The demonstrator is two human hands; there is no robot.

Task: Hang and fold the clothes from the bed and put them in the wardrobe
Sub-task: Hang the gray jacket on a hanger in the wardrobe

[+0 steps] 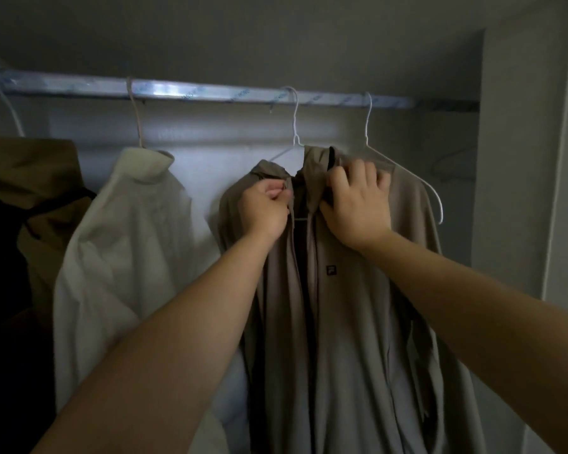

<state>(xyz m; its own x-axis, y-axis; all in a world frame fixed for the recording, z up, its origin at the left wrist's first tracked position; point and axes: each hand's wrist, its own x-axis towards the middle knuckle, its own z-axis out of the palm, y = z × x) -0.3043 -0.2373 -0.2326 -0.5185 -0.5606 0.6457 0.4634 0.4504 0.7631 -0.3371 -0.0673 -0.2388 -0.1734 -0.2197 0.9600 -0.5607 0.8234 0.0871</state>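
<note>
free: gap on rail (210, 92) between cream jacket (122, 240) and taupe jacket (358, 322) | obstacle: white hanger (367, 126) at right

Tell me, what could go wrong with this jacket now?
The jacket hangs unzipped on a thin wire hanger, so it may slide off once the left hand and right hand let go of its collar. The next hanger sticks out past the shoulder and might snag the fabric.

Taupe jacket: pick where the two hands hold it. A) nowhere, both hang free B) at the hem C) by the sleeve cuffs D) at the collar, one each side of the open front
D: the left hand and the right hand each grip the taupe jacket at its collar, either side of the opening.
</note>
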